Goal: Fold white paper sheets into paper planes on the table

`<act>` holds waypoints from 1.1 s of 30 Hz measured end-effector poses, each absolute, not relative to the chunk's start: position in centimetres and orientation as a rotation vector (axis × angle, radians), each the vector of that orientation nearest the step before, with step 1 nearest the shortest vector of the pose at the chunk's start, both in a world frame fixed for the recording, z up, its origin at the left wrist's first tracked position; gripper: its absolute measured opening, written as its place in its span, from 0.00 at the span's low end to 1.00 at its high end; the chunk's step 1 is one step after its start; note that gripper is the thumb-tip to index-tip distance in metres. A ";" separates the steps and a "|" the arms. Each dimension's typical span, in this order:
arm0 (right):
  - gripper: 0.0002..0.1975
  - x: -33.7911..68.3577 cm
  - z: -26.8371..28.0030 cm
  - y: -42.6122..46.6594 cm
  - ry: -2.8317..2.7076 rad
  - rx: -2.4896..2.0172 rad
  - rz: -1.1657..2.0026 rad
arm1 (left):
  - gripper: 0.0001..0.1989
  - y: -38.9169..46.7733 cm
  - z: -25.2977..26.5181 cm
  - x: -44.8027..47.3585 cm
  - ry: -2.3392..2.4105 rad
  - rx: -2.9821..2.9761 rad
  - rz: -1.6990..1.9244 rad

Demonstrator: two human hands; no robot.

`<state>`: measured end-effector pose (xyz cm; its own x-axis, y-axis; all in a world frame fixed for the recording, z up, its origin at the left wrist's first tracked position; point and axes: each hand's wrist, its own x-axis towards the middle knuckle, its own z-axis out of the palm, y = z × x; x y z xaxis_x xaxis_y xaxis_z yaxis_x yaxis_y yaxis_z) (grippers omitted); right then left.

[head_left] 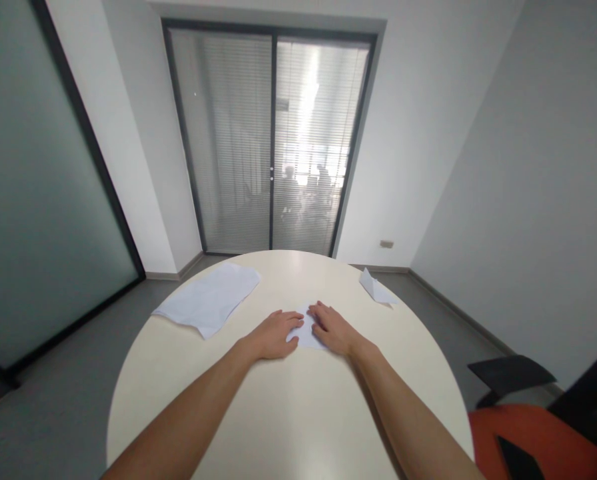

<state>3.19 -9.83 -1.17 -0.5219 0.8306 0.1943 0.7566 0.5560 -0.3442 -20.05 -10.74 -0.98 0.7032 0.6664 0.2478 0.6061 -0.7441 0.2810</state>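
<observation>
A small piece of white paper (306, 333) lies flat on the round cream table (278, 413), between and partly under my hands. My left hand (277, 335) rests over its left side, fingers stretched out and apart, thumb toward the near edge. Over the right side lies my right hand (331, 327), palm down with its fingers extended and the thumb set apart. Both hands press on or touch the sheet without gripping it. My fingers and palms cover the paper's side edges, so its full outline is hidden.
Large white sheets (211, 293) lie at the table's left edge. A folded white paper (376, 290) stands near the right edge. An orange chair (533, 440) with black armrests is at the lower right. Beyond the table is a glass door (223, 147) with blinds.
</observation>
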 end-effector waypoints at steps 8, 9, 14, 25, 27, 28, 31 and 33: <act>0.31 2.5 -1.6 -9.9 -2.578 -1.452 0.398 | 0.22 -11.3 -0.9 -19.8 0.961 2.745 0.501; 0.31 2.5 -1.6 -9.9 -2.581 -1.458 0.395 | 0.22 -11.3 -1.0 -19.8 0.975 2.744 0.487; 0.31 2.6 -1.3 -10.0 -2.568 -1.479 0.360 | 0.26 -11.2 -1.0 -19.7 1.074 2.761 0.415; 0.20 2.7 -1.1 -9.3 -2.553 -1.150 0.088 | 0.33 -11.0 -1.0 -19.7 1.337 2.780 0.400; 0.18 2.7 -1.0 -9.3 -2.552 -1.094 0.065 | 0.32 -11.0 -0.9 -19.7 1.376 2.775 0.392; 0.17 2.7 -0.9 -9.4 -2.548 -1.089 0.062 | 0.32 -11.0 -0.9 -19.7 1.395 2.772 0.389; 0.15 2.7 -0.7 -9.5 -2.529 -1.132 0.078 | 0.31 -10.9 -0.9 -19.7 1.432 2.759 0.391; 0.14 2.8 -0.5 -9.6 -2.520 -1.169 0.095 | 0.30 -10.8 -1.1 -19.8 1.432 2.755 0.406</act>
